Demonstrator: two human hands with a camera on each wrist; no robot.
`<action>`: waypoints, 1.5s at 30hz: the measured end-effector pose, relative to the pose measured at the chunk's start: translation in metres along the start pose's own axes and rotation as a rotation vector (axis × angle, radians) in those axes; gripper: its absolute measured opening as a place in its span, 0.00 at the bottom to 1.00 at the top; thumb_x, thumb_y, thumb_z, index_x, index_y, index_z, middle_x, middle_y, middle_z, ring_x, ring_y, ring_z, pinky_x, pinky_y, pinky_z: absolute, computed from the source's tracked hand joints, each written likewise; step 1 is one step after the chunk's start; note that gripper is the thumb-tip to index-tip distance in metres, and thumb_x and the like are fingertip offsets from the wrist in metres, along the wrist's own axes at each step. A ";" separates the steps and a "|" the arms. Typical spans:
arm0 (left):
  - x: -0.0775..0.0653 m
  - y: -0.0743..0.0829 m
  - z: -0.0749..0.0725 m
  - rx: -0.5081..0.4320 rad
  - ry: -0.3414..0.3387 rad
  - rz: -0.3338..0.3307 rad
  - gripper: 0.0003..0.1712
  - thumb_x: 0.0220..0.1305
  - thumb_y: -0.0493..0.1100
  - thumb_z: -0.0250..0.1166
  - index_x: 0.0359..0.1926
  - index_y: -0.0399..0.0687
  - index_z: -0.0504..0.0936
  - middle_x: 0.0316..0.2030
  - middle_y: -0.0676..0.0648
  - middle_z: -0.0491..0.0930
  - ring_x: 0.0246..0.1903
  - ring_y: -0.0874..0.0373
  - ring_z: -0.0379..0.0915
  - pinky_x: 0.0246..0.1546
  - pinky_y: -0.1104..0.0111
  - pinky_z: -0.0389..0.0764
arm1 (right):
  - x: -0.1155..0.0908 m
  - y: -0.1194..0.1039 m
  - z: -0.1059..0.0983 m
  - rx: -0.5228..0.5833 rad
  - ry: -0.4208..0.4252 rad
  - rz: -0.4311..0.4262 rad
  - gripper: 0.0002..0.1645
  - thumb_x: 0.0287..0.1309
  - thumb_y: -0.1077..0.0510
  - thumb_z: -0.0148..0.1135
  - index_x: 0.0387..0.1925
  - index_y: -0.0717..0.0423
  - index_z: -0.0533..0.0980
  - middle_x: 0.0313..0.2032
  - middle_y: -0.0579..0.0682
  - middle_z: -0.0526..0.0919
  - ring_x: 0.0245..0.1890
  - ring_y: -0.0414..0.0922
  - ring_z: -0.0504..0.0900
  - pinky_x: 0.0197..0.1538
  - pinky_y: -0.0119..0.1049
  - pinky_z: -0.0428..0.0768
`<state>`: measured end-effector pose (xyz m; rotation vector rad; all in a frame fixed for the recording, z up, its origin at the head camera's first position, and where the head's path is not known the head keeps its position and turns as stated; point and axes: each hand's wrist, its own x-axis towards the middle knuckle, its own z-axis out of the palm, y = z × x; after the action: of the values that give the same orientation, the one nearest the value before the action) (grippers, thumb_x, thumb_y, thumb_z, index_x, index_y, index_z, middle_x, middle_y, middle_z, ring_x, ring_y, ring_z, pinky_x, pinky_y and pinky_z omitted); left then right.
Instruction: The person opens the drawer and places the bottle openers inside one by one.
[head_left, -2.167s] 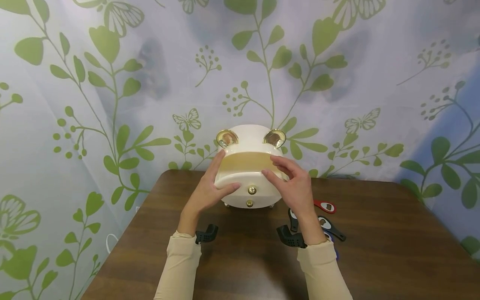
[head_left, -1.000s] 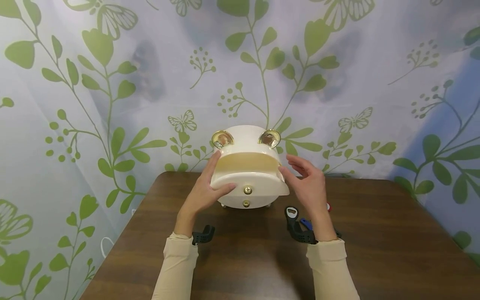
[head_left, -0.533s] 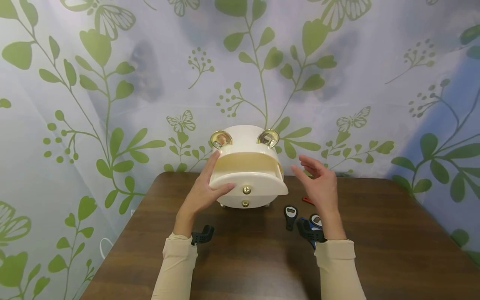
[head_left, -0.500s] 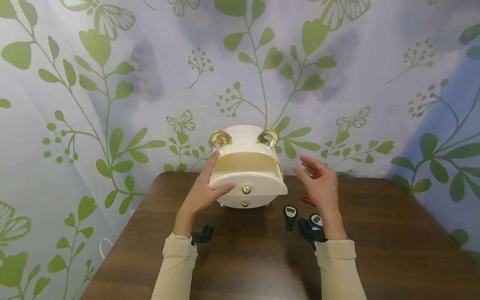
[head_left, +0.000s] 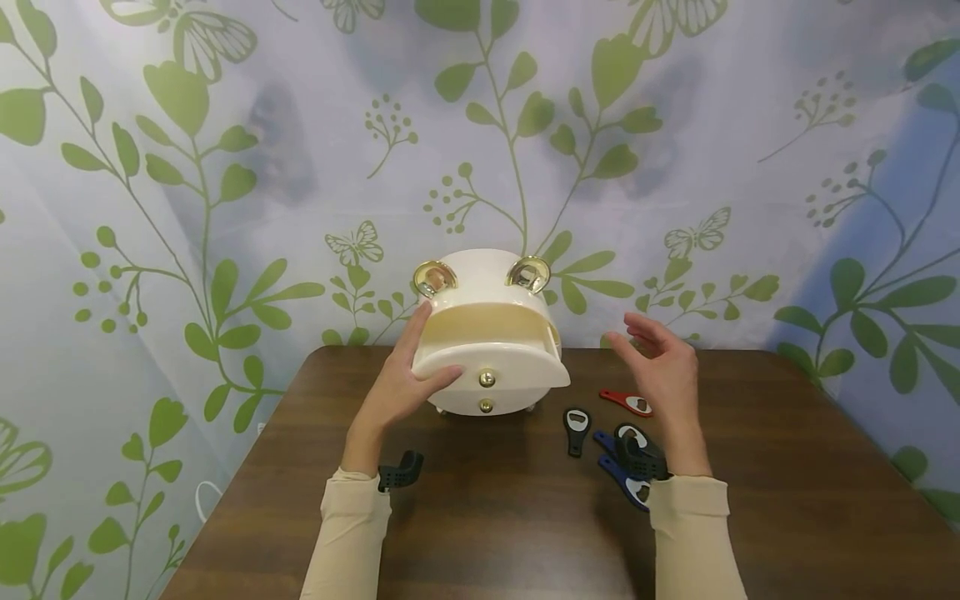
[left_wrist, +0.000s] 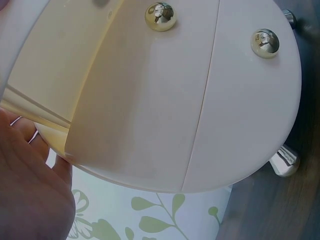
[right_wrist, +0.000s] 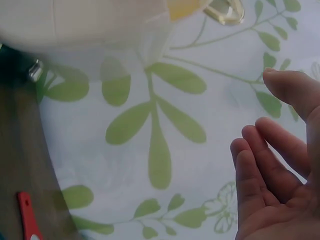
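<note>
"Grip state?"

"Left hand [head_left: 393,390] clamped on the white box [head_left: 482,287]: thumb over the upper drawer's [head_left: 521,367] front, fingers along the left side. Presumably to steady it. Right hand [head_left: 664,368] holds nothing, thumb and fingers apart, in the air right of the box."

"Box position?"

"Far middle of the table [head_left: 480,533], drawers facing near, likely so the knobs [head_left: 487,378] are in reach. Upper drawer pulled out, lower drawer [head_left: 517,403] apparently in."

"Bottle openers [head_left: 576,433]?"

"Loose on the table's right, perhaps for the right hand's reach."
</note>
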<state>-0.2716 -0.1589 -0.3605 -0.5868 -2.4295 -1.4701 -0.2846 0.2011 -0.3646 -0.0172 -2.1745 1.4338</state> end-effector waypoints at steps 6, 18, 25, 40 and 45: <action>-0.006 0.020 -0.004 -0.003 -0.011 0.004 0.58 0.62 0.46 0.74 0.83 0.46 0.49 0.82 0.42 0.44 0.80 0.45 0.43 0.76 0.41 0.53 | 0.001 0.013 -0.005 -0.044 -0.026 0.060 0.31 0.62 0.41 0.72 0.61 0.51 0.82 0.60 0.50 0.84 0.62 0.48 0.81 0.65 0.42 0.78; -0.006 0.022 -0.004 0.003 -0.009 -0.003 0.57 0.62 0.45 0.73 0.83 0.48 0.48 0.83 0.46 0.44 0.81 0.48 0.42 0.77 0.44 0.53 | 0.005 0.047 -0.005 -0.146 -0.071 0.075 0.34 0.63 0.41 0.71 0.64 0.55 0.79 0.63 0.57 0.82 0.65 0.55 0.79 0.66 0.53 0.75; -0.006 0.022 -0.004 0.000 -0.007 -0.007 0.57 0.63 0.45 0.73 0.83 0.49 0.48 0.83 0.47 0.44 0.81 0.49 0.42 0.77 0.45 0.52 | 0.005 0.062 -0.009 -0.260 -0.107 0.082 0.36 0.64 0.43 0.70 0.66 0.59 0.76 0.64 0.63 0.79 0.65 0.61 0.77 0.67 0.58 0.72; 0.004 -0.024 0.003 0.031 0.016 0.033 0.59 0.61 0.58 0.74 0.83 0.72 0.46 0.83 0.56 0.43 0.80 0.58 0.41 0.76 0.44 0.53 | 0.005 0.102 -0.003 -0.408 -0.238 0.118 0.39 0.66 0.44 0.68 0.70 0.63 0.71 0.68 0.69 0.73 0.69 0.68 0.68 0.71 0.63 0.65; 0.004 -0.024 0.003 0.032 0.018 0.035 0.59 0.60 0.59 0.74 0.83 0.70 0.46 0.82 0.60 0.43 0.80 0.57 0.41 0.76 0.44 0.53 | 0.004 0.109 -0.003 -0.424 -0.268 0.139 0.39 0.67 0.45 0.67 0.70 0.65 0.70 0.69 0.70 0.71 0.70 0.70 0.64 0.72 0.64 0.61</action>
<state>-0.2857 -0.1652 -0.3793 -0.6031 -2.4119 -1.4140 -0.3164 0.2527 -0.4559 -0.1370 -2.7125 1.0661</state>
